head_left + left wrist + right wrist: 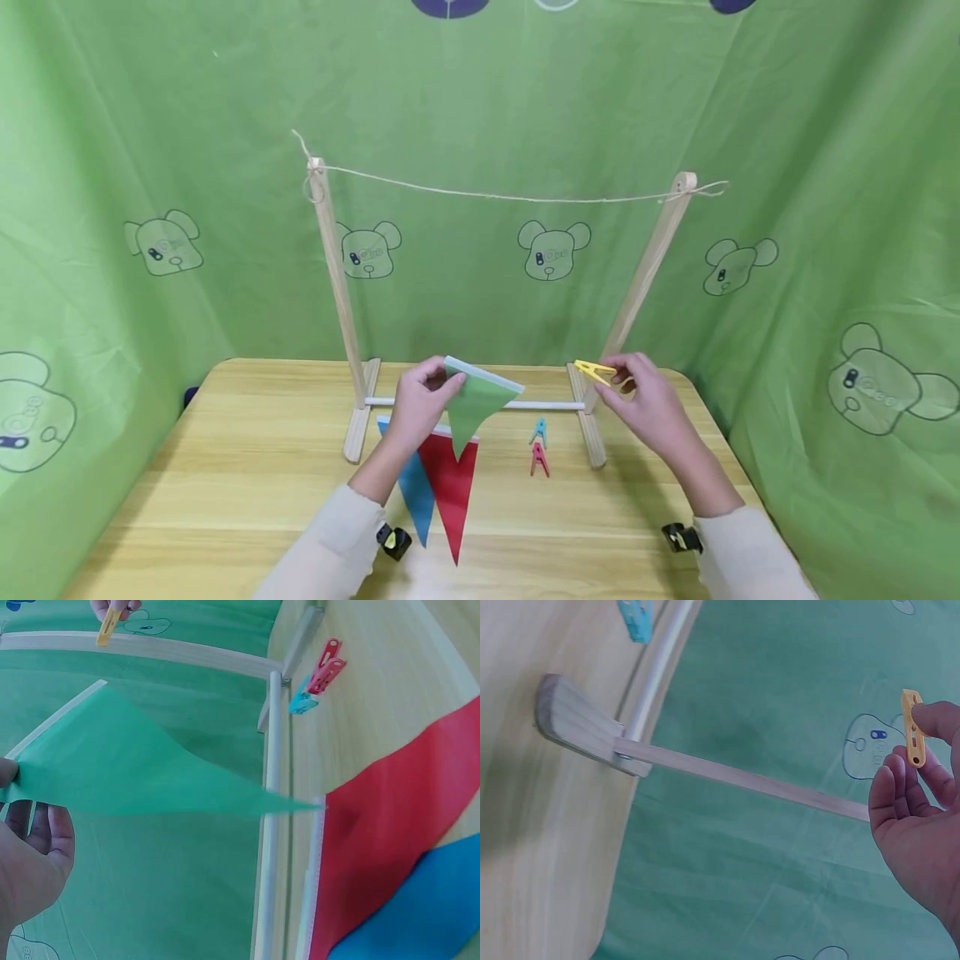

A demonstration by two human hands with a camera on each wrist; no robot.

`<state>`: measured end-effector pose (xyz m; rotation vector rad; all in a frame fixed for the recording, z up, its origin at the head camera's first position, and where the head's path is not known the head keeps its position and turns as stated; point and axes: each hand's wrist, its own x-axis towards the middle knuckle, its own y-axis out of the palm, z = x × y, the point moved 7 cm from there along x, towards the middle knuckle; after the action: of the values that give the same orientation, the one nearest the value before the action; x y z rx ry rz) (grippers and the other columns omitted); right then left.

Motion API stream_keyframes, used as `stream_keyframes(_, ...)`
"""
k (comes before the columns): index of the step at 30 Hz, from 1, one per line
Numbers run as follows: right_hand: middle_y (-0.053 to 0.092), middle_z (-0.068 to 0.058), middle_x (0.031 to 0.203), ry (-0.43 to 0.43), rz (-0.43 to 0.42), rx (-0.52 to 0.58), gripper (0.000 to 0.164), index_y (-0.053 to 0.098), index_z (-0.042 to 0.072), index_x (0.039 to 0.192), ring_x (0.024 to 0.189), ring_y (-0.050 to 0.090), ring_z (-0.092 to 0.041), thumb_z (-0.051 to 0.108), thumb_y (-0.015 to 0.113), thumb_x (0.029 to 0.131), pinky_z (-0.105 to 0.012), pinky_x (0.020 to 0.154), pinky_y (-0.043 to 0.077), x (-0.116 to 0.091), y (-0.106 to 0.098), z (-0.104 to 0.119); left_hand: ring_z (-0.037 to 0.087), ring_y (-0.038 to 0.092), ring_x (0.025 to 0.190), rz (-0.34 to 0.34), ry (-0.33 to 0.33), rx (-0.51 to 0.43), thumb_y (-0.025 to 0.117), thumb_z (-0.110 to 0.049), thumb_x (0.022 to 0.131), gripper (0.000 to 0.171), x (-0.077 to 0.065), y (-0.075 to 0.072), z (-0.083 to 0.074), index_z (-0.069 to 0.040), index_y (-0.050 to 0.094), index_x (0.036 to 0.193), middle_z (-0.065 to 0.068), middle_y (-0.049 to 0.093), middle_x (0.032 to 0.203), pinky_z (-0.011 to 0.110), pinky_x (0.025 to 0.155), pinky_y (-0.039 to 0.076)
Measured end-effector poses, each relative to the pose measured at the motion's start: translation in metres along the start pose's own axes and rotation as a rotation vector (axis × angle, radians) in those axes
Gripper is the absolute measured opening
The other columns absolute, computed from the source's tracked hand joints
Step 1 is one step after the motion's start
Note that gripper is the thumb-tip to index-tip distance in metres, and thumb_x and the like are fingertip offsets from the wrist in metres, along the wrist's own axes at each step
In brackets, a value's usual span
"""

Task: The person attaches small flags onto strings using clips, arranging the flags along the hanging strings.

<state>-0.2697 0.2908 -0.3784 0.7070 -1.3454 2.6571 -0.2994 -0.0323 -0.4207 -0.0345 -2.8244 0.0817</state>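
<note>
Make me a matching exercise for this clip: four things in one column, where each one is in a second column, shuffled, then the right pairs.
Things
1. green pennant
2. yellow clip
3. string
4. red pennant

Places
A. stretched between the two wooden posts
B. lying on the table, overlapping the blue pennant
C. held in the left hand
D. held in the right hand

Right pairs: 1-C, 2-D, 3-A, 4-B
</note>
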Motion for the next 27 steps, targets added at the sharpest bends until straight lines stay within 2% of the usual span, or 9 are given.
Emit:
stream_keyframes(5,0.063,-0.012,0.104,-0.046,-0.041,0.005,0.03,0.065,-0.001,0.118,0.091,0.064,-0.026,0.003,0.077,0.091,-0.019,0.076,0.055,0.007,-0.011,0.008,0.013,0.055,0.075,-0.023,-0.039,-0.008,0.075,0.001,0.091,0.009,0.004,0.002,-0.001,0.003,0.073,0.1,0.012,0.067,0.086,0.016,0.067,0.049)
stream_keyframes(10,0.064,-0.012,0.103,-0.108,-0.091,-0.026,0.032,0.066,-0.001,0.117,0.089,0.065,-0.025,0.0,0.079,0.088,-0.015,0.076,0.055,0.015,-0.024,0.018,0.012,0.055,0.073,-0.02,0.005,-0.049,0.079,-0.004,0.09,0.01,0.009,0.005,-0.005,0.003,0.072,0.091,0.009,0.064,0.08,0.018,0.065,0.048)
stream_keyframes(13,0.064,-0.012,0.103,-0.109,-0.093,-0.03,0.032,0.065,-0.001,0.117,0.088,0.065,-0.025,0.0,0.079,0.088,-0.008,0.076,0.051,0.02,-0.03,0.022,0.013,0.052,0.07,-0.014,0.031,-0.064,0.079,-0.009,0.091,0.014,0.013,0.006,-0.008,0.0,0.071,0.086,0.004,0.06,0.075,0.02,0.062,0.046)
stream_keyframes(19,0.063,-0.012,0.105,-0.083,-0.072,-0.025,0.032,0.064,-0.001,0.119,0.089,0.065,-0.027,0.002,0.077,0.09,-0.003,0.076,0.047,0.029,-0.042,0.028,0.013,0.052,0.07,-0.015,0.046,-0.102,0.079,-0.011,0.092,0.011,0.021,0.01,-0.013,-0.001,0.074,0.092,-0.001,0.062,0.075,0.021,0.062,0.049)
stream_keyframes(27,0.063,-0.014,0.106,-0.128,-0.106,-0.036,0.033,0.065,-0.001,0.12,0.089,0.065,-0.028,0.0,0.077,0.089,-0.002,0.076,0.046,0.04,-0.056,0.039,0.012,0.049,0.069,-0.014,0.051,-0.104,0.079,-0.012,0.091,0.015,0.032,0.016,-0.024,0.001,0.071,0.091,-0.003,0.059,0.073,0.021,0.06,0.045)
